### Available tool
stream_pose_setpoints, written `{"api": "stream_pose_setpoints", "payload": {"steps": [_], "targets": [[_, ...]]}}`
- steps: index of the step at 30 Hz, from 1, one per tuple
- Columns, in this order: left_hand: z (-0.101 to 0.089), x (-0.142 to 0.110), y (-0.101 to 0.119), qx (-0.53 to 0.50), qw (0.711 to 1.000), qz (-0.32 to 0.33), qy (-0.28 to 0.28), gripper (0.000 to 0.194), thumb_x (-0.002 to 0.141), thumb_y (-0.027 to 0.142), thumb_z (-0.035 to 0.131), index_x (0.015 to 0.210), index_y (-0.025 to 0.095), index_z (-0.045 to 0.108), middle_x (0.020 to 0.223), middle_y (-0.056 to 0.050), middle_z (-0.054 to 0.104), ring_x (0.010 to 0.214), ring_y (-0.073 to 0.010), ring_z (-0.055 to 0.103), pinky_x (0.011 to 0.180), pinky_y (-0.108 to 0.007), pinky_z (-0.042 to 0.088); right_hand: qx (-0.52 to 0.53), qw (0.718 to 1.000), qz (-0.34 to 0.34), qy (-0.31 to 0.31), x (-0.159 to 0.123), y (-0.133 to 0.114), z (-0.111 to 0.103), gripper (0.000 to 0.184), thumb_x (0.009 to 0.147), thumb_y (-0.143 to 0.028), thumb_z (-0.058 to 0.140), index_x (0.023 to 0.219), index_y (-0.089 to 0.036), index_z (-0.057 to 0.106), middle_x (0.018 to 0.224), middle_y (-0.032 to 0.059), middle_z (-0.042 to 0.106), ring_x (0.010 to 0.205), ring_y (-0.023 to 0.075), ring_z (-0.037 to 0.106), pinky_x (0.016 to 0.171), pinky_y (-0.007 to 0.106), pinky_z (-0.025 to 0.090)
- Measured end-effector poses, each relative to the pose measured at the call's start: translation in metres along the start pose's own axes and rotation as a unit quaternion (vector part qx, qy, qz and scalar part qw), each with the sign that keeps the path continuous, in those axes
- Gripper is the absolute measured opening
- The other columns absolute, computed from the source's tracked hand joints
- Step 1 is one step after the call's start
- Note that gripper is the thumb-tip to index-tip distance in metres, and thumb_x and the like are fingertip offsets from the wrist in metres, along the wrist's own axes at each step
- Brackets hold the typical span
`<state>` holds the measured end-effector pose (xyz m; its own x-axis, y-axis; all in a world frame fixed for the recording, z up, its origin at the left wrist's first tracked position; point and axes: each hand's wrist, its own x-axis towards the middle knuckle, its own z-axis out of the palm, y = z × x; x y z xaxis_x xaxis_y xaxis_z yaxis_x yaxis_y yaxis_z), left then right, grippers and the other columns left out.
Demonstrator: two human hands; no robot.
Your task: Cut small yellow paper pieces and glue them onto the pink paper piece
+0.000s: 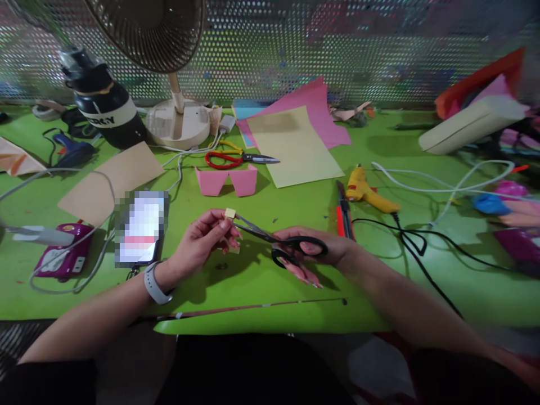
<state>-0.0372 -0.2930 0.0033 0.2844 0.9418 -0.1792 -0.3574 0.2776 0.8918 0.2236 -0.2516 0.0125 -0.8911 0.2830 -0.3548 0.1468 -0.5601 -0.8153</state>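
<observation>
Small yellow paper piece, pinched between the fingers of my left hand above the green table. The open blades of the black-handled scissors meet the piece from the right; my right hand is clenched through their handles. Behind lie a pink folded paper shape, red-handled scissors, a yellow paper sheet and a yellow glue gun; a phone lies left.

I sit at a bright green table strewn with coloured paper and cables, a fan standing at its far edge before a perforated metal screen.
</observation>
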Motion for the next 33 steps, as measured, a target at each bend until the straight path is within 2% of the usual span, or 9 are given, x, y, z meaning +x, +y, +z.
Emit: {"api": "stream_pose_setpoints", "payload": {"steps": [4,11,18,23,26,29,33], "targets": [[-0.001,-0.001,-0.001,-0.003,1.0,0.016,-0.023,0.025,0.089,0.037,0.073,0.098,0.018,0.059,0.08,0.001,0.07,0.064,-0.0077,0.067,0.056,-0.016,0.048,-0.007,1.0,-0.004,0.006,0.002,0.006,-0.004,0.061,0.069,-0.073,0.072,0.09,-0.018,0.057,0.062,0.0003,0.067,0.042,0.0129,0.059,0.039,0.023,0.05],[-0.003,-0.001,-0.006,0.013,0.997,0.053,-0.06,0.025,0.091,0.037,0.071,0.101,0.018,0.058,0.083,0.0,0.071,0.069,-0.009,0.068,0.058,-0.018,0.049,0.033,0.997,-0.063,-0.038,0.004,0.02,-0.013,0.058,0.077,-0.069,0.068,0.093,-0.014,0.057,0.062,0.0008,0.067,0.038,0.0102,0.056,0.034,0.019,0.047],[-0.004,0.001,-0.007,0.055,0.992,0.075,-0.09,0.018,0.093,0.033,0.068,0.101,0.018,0.061,0.09,-0.003,0.073,0.077,-0.0113,0.07,0.064,-0.02,0.052,0.035,0.998,-0.044,-0.027,0.001,0.012,-0.007,0.055,0.077,-0.065,0.072,0.092,-0.015,0.057,0.064,0.001,0.068,0.041,0.01,0.057,0.035,0.018,0.047],[-0.007,-0.001,-0.008,0.026,0.995,0.063,-0.075,0.021,0.089,0.028,0.072,0.105,0.019,0.062,0.094,-0.004,0.075,0.082,-0.0152,0.072,0.066,-0.023,0.054,0.027,0.999,-0.036,-0.013,0.004,0.011,-0.006,0.054,0.077,-0.064,0.073,0.092,-0.015,0.056,0.065,0.0008,0.068,0.041,0.0098,0.058,0.035,0.018,0.048],[-0.006,-0.001,-0.008,0.02,0.996,0.058,-0.068,0.025,0.087,0.032,0.074,0.104,0.018,0.063,0.094,-0.005,0.075,0.083,-0.0166,0.073,0.067,-0.024,0.055,0.018,0.999,-0.031,-0.017,0.007,0.012,-0.007,0.052,0.078,-0.063,0.072,0.091,-0.015,0.056,0.065,0.0003,0.069,0.04,0.0094,0.059,0.036,0.017,0.048],[-0.004,-0.001,-0.007,0.029,0.996,0.056,-0.057,0.028,0.084,0.039,0.077,0.099,0.018,0.066,0.089,-0.004,0.076,0.078,-0.0143,0.072,0.067,-0.023,0.056,0.011,0.999,-0.026,-0.028,0.009,0.013,-0.009,0.055,0.077,-0.065,0.073,0.09,-0.015,0.055,0.064,0.0001,0.07,0.039,0.0098,0.06,0.035,0.018,0.048],[-0.002,0.001,-0.005,0.051,0.997,0.052,-0.025,0.027,0.079,0.04,0.082,0.089,0.017,0.071,0.078,-0.002,0.076,0.07,-0.01,0.071,0.062,-0.017,0.055,0.017,0.999,-0.022,-0.035,0.011,0.015,-0.011,0.056,0.075,-0.065,0.074,0.091,-0.015,0.055,0.065,0.0001,0.07,0.04,0.0104,0.061,0.036,0.018,0.051]]}}
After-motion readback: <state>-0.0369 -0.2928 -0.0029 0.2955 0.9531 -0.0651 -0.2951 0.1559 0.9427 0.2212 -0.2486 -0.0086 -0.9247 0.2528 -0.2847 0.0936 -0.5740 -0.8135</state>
